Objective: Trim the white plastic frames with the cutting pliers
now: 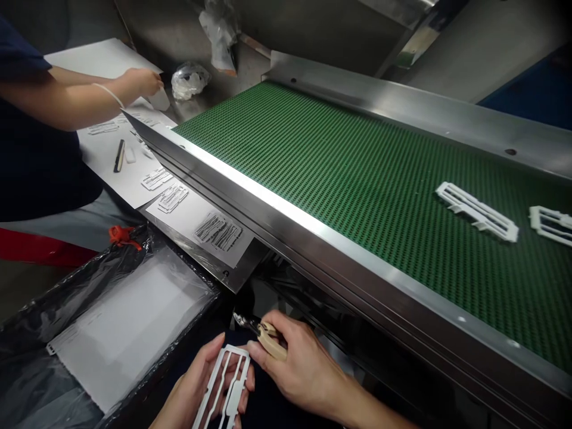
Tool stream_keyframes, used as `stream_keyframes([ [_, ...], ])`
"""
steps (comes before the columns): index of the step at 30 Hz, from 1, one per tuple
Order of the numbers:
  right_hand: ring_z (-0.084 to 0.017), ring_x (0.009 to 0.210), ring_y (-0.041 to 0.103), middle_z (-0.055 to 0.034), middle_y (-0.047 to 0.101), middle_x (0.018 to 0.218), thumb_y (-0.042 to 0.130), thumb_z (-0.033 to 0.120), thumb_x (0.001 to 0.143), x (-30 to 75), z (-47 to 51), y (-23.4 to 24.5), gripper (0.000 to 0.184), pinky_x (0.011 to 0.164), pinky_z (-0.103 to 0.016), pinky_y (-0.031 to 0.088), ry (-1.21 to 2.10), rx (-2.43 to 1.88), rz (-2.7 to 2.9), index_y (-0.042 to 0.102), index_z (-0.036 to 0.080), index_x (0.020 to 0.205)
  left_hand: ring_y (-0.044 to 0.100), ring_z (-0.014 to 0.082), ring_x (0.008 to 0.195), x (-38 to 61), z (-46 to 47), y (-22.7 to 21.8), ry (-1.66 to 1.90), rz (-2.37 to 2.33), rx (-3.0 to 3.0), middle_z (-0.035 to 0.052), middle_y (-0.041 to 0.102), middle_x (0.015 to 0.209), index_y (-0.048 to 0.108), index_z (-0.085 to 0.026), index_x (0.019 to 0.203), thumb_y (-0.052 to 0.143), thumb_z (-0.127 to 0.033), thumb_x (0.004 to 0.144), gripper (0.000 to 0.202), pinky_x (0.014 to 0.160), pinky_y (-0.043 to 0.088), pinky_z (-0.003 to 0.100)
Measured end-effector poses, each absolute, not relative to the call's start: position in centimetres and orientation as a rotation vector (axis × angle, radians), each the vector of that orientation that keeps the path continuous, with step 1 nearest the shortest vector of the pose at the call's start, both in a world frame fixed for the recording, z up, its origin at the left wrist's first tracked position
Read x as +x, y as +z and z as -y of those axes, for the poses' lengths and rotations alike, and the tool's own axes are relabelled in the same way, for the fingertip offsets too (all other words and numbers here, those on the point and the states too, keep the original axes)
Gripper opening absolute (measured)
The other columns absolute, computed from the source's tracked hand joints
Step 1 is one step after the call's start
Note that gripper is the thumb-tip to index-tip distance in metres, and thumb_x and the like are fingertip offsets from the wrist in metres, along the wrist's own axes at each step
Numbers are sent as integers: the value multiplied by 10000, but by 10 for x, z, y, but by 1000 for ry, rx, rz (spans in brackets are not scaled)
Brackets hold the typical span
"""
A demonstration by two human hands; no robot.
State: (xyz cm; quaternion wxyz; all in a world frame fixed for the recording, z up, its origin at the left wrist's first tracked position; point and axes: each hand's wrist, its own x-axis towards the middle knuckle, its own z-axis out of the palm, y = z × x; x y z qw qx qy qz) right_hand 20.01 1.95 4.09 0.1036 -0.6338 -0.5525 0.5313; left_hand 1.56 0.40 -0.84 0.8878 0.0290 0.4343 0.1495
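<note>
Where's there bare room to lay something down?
The green belt is bare between the near rail, the far rail and the left loose white frame. The papered ledge beside the near rail is crowded with piled white parts. The left hand and right hand crowd the bottom centre.

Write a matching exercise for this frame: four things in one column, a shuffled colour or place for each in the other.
1. Conveyor belt
2. Beige-handled tool
3. White frame nearest the camera
4. Co-worker's sleeve

A. In the right hand
B. Dark blue
C. In the left hand
D. Green

Pairs: 1-D; 2-A; 3-C; 4-B
</note>
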Motion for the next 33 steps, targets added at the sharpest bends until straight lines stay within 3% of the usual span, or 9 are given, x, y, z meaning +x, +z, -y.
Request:
stream_keyframes([
  [4,-122,681,533,35,574,733,560,288,833,180,-24,37,76,609,-224,370,1586,-1698,1559,517,226,836,603,188,559,15,-2,-11,260,-794,-9,99,667,622,704,-90,781,429,-718,791,686,514,523,281],
  [8,-111,615,522,42,540,676,526,238,842,172,-21,24,25,561,-213,367,1595,-1633,1466,510,217,840,621,187,670,9,2,-3,305,-772,45,87,711,756,711,-114,859,634,-458,771,364,648,518,285],
  [10,-114,617,524,34,545,688,519,234,846,174,-18,16,23,566,-216,376,1549,-1693,1434,518,211,843,607,173,679,8,5,-5,317,-763,119,78,701,766,705,-117,921,684,-348,709,314,625,492,254],
  [15,-126,637,493,24,537,700,509,322,880,182,-15,7,132,600,-242,379,1437,-1852,1364,513,198,835,533,126,554,13,10,-16,368,-944,287,3,640,766,508,-158,1266,656,-274,650,644,447,418,217],
  [18,-117,633,463,34,511,689,534,345,867,183,-14,16,164,593,-235,377,1542,-1803,1264,518,192,812,519,111,540,18,6,-7,406,-1057,439,-41,595,722,440,-190,1331,611,-234,684,670,445,398,205],
  [21,-114,660,466,30,522,721,567,314,842,178,-12,27,133,608,-228,397,1737,-1650,1122,537,185,832,616,156,820,24,0,9,478,-1127,608,-4,665,912,571,-245,1243,605,-261,739,506,771,499,248],
  [24,-117,660,477,20,539,732,583,310,829,172,-13,33,138,612,-236,412,1765,-1600,1084,541,179,842,458,243,1272,27,-1,19,527,-1161,631,33,610,1279,614,-259,1213,639,-292,726,489,1111,301,329],
  [28,-117,656,500,23,543,728,567,302,837,170,-20,34,122,604,-231,416,1758,-1597,1090,530,186,844,481,268,1270,20,2,13,491,-956,415,23,592,1318,586,-311,1231,681,-177,687,568,1044,400,388],
  [33,-124,684,519,25,581,764,542,448,872,185,-11,40,247,628,-234,403,1706,-1702,1307,553,206,920,628,244,1002,15,3,1,633,-975,412,45,598,1141,563,-325,1153,845,-343,627,597,818,538,341],
])
